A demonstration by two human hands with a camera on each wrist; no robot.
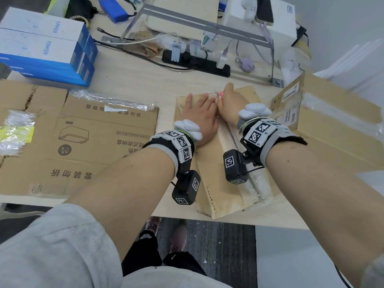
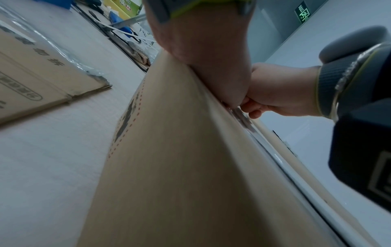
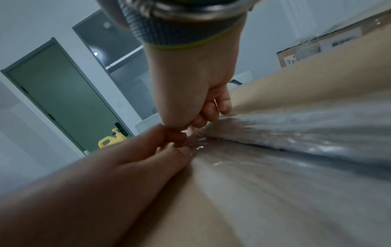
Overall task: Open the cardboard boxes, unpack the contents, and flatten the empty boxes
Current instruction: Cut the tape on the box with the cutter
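Note:
A sealed brown cardboard box [image 1: 218, 183] lies on the table in front of me, with clear tape [image 1: 249, 179] along its top seam. My left hand [image 1: 199, 113] lies flat on the box top, fingers straight, pressing it down. Right beside it my right hand [image 1: 230, 102] is curled round a small pink tool [image 1: 220, 94] whose tip meets the seam near the box's far end. In the right wrist view the right hand's fingers [image 3: 211, 112] are bunched at the tape [image 3: 296, 133], with the left hand [image 3: 148, 158] touching them. The tool's blade is hidden.
Flattened cardboard [image 1: 83, 138] with crumpled plastic wrap [image 1: 110, 100] covers the table's left side. Another taped box [image 1: 332, 125] stands at the right. Stacked blue-and-white boxes [image 1: 41, 48], a power strip [image 1: 197, 63] and cables fill the back. The table's front edge [image 1: 228, 222] is close.

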